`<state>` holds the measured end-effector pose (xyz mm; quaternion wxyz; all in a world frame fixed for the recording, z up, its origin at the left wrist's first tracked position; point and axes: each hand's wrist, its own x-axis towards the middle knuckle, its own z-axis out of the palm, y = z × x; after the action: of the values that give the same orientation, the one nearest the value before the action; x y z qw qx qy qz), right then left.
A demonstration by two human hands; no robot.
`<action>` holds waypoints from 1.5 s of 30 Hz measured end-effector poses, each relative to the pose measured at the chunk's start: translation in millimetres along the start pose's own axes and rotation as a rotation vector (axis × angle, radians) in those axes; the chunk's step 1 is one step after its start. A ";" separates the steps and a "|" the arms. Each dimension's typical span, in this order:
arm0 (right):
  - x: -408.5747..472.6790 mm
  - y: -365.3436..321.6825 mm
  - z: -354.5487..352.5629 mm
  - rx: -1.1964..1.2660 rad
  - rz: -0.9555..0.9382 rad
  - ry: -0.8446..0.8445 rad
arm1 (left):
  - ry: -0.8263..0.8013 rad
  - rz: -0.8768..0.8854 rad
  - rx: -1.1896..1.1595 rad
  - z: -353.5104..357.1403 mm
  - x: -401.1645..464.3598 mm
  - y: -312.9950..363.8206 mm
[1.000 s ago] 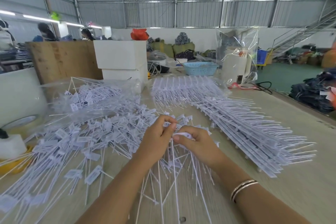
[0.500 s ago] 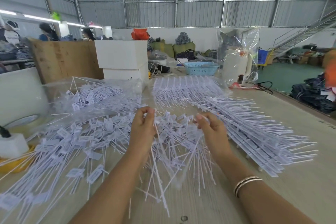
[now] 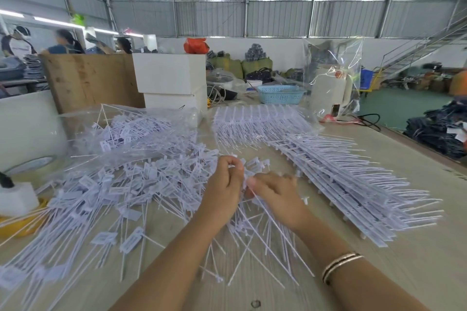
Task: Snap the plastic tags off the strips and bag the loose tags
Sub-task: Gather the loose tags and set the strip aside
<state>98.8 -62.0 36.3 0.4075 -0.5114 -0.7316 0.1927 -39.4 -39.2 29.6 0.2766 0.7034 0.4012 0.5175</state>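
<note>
My left hand [image 3: 225, 184] and my right hand [image 3: 278, 194] meet over the table's middle, both pinching the heads of a white tag strip [image 3: 249, 179] whose long tails fan down toward me. A wide heap of loose white tags [image 3: 121, 189] spreads to the left. Stacked uncut strips [image 3: 353, 184] lie in a long row to the right. A clear plastic bag [image 3: 131, 129] holding tags lies at the back left.
White boxes [image 3: 171, 76] and a wooden board [image 3: 91, 81] stand behind the bag. A blue basket [image 3: 280, 93] and a white appliance under clear film [image 3: 331, 93] sit at the back. A tape roll [image 3: 30, 164] and a white block [image 3: 17, 197] are at the left edge. People work far left.
My hands were together, spread apart along the strip half a second ago, and now have come back together at its heads, lower over the table.
</note>
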 end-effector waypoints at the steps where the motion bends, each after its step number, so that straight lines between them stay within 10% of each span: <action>1: 0.1 -0.3 2.5 -0.021 -0.023 -0.057 | -0.007 -0.003 -0.001 0.9 -0.4 -0.1; 8: 0.7 4.4 -11.3 0.486 0.044 0.138 | -0.039 -0.074 0.112 -15.8 1.8 -9.0; 22: -2.7 1.5 -19.7 0.420 0.114 -0.108 | -0.216 -0.062 0.009 -16.6 0.4 0.4; 33: 1.1 -7.2 6.0 0.739 -0.099 0.239 | -0.097 -0.271 -0.532 6.2 -5.1 8.4; 38: 10.8 -3.9 -5.0 0.989 0.101 0.411 | -0.087 -0.289 -0.776 -4.1 0.7 8.9; 45: 18.9 20.9 -5.4 0.008 0.336 0.141 | -0.197 -0.232 -0.240 -19.2 3.2 4.0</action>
<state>112.7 -37.2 32.4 0.4217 -0.6370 -0.6049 0.2246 -56.1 -39.2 40.4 0.4540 0.6618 0.3860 0.4549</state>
